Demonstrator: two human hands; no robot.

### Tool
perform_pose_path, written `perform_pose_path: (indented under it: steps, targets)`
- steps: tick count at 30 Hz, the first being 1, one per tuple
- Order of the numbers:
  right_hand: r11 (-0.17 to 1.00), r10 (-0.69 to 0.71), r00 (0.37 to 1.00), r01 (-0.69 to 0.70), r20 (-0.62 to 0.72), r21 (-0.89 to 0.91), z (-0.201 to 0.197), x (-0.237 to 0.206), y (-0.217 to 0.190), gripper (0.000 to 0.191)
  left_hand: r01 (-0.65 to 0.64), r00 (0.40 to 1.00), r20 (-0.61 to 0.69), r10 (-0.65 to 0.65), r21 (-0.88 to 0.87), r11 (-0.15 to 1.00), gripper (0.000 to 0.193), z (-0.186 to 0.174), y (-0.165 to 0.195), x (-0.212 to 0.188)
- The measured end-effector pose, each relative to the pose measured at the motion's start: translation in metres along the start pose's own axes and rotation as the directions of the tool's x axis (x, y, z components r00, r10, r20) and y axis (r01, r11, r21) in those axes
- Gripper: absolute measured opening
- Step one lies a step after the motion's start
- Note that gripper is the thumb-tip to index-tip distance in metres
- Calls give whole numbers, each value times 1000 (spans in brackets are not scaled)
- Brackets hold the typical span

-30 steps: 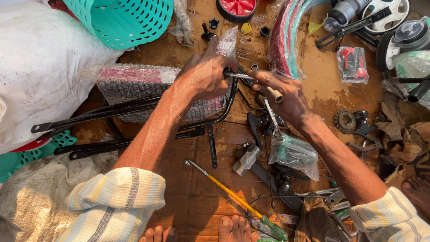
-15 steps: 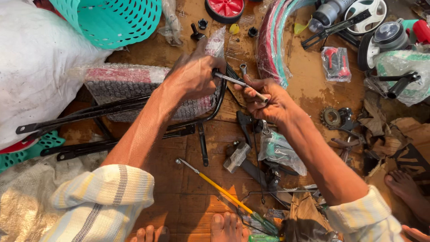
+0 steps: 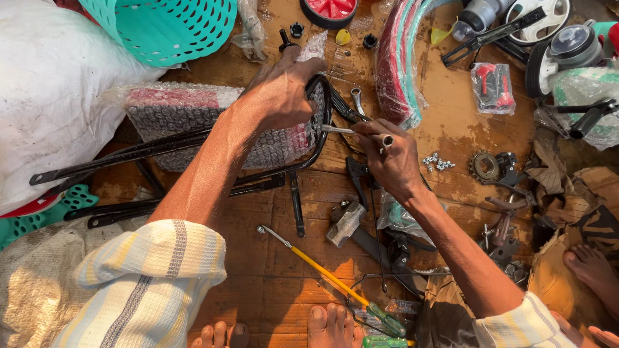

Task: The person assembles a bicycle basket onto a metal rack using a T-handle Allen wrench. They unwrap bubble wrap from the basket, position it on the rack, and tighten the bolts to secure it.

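Our right hand (image 3: 390,158) clamps its fingers on a spanner (image 3: 351,131) whose tip meets the black rack (image 3: 322,109) at the floor's centre. Our left hand (image 3: 280,90) closes its fingers over the rack's curved end, above a bubble-wrapped pad (image 3: 187,116). Just below lie a hammer (image 3: 345,222) and a yellow screwdriver (image 3: 329,277). Right of the hands sit loose bolts (image 3: 437,162) and a sprocket (image 3: 485,167); striped tyres (image 3: 396,64) curve above. A teal basket (image 3: 167,26) stands top left on the wooden floor (image 3: 271,270).
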State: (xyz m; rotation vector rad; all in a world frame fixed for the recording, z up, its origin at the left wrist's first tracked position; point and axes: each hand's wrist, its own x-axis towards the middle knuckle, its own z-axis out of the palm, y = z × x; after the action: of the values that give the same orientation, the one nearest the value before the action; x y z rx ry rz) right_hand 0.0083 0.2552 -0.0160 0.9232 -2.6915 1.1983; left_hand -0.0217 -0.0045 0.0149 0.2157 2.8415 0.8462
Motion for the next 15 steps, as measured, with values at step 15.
perform_pose_path:
  steps: [15]
  targets:
    - [705, -553, 823, 547, 132, -452, 11, 6, 47, 34, 1, 1000, -6, -1, -24, 1000, 80, 3, -4, 6]
